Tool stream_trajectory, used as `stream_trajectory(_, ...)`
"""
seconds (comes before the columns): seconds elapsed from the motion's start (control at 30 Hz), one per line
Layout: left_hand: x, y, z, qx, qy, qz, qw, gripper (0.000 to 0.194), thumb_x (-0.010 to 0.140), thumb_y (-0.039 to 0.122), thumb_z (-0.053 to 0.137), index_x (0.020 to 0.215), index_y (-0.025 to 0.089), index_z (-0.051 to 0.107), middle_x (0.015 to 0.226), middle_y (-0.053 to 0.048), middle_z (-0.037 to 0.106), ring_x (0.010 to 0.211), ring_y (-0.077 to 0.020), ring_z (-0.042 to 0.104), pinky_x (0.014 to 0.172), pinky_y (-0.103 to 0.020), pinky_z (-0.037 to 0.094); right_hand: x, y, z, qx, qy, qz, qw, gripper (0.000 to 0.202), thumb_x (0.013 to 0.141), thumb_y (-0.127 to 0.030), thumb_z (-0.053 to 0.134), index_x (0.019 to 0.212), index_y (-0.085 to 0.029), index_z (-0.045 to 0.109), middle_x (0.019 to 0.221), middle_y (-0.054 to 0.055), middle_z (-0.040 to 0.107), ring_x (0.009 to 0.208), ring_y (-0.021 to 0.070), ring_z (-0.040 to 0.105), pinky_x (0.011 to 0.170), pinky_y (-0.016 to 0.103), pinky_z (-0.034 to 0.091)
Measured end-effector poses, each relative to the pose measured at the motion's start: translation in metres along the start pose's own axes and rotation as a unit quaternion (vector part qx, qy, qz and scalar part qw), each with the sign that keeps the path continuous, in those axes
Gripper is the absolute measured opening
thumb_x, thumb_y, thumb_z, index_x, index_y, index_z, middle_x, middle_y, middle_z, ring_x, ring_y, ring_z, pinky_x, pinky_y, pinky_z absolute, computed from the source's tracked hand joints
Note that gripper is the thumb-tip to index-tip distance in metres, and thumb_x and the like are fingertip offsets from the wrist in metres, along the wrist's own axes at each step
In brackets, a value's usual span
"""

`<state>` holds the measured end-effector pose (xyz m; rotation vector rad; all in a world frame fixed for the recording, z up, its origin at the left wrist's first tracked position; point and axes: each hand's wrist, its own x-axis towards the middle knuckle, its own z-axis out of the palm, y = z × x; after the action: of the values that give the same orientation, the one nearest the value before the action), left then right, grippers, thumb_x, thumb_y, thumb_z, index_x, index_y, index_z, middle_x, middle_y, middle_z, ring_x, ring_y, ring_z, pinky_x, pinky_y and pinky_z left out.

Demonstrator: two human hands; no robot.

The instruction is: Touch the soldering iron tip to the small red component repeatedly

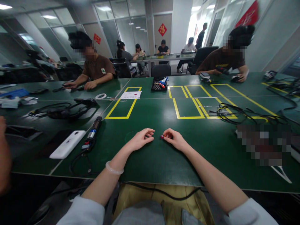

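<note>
Between the thumb and fingers of my right hand point(173, 138) is a small red piece point(161, 137), low over the green table point(150, 165); it is too small to name its kind. My left hand point(142, 138) is a short way to the left, fingers curved and thumb apart from them, with nothing visible between. A gap separates the two hands. A pale bangle point(114, 168) circles my left wrist.
Left of me lie a white power bank point(67, 144) and a dark cylindrical tool point(92, 132) with a cable. Ahead are yellow tape outlines point(117, 118) and a black tray point(159, 85) of tools. Black cables point(234, 114) lie right. Two people point(97, 67) work opposite.
</note>
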<state>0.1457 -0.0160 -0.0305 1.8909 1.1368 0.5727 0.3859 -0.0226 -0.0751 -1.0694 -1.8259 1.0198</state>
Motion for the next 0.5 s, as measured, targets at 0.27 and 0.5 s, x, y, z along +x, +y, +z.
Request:
stream_trajectory(0.27,-0.082,-0.062,-0.105,0.366,0.204,-0.096,0.903,0.054,0.085,0.051,0.043,0.127,0.017,0.050,0.130,-0.011,0.052,0.123,-0.0269,0.047,0.106,-0.041,0.034,0.000,-0.001,0.001,0.006,0.003,0.009,1.000,0.014,0.081,-0.026,0.061,0.092,-0.017,0.060,0.073,-0.001,0.057,0.064,0.0120,0.049,0.062,0.025,0.040)
stream_trajectory(0.5,-0.152,-0.132,-0.176,0.442,0.224,-0.289,0.819,0.076,0.075,0.060,0.049,0.130,0.008,0.045,0.137,-0.022,0.045,0.123,-0.0411,0.045,0.099,-0.051,0.039,0.000,-0.003,0.003,0.003,-0.001,0.014,1.000,0.015,0.081,-0.027,0.060,0.092,-0.017,0.060,0.069,-0.002,0.054,0.061,0.0116,0.047,0.060,0.024,0.039)
